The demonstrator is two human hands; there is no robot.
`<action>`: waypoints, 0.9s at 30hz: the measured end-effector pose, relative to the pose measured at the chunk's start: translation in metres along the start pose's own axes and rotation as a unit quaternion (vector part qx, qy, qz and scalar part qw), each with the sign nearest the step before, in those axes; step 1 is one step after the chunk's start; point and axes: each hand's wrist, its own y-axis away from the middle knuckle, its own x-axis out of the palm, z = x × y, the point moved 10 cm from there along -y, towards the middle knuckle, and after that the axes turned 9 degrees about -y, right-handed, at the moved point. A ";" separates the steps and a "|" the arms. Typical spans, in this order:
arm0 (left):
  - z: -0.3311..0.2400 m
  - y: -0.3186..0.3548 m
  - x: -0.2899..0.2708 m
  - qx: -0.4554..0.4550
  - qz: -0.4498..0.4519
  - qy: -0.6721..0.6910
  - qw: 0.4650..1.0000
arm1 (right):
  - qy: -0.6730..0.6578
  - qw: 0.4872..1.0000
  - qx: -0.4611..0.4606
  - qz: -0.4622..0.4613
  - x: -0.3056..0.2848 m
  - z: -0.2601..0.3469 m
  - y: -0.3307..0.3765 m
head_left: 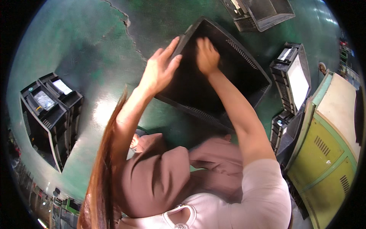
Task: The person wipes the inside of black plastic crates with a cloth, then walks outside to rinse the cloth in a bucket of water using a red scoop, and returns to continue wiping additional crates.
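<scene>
A black plastic crate sits tilted before my bent knees, its open side facing me. It has rows of small slots along its inner walls. My left hand grips the crate's left edge, with the thumb spread from the fingers. Inside the crate, my right hand reaches toward the far left inner wall. Motion smears its fingers, and whatever they may hold cannot be made out in the dark interior.
Black crates stand on the green floor at left. Another crate lies at the far right, and further crates stand on the right beside a yellow-green metal cabinet. A crack runs through the floor beyond my left hand.
</scene>
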 end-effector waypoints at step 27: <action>0.054 -0.023 0.039 -0.083 0.051 0.393 0.915 | -0.185 0.915 0.357 0.039 -0.075 -0.016 0.081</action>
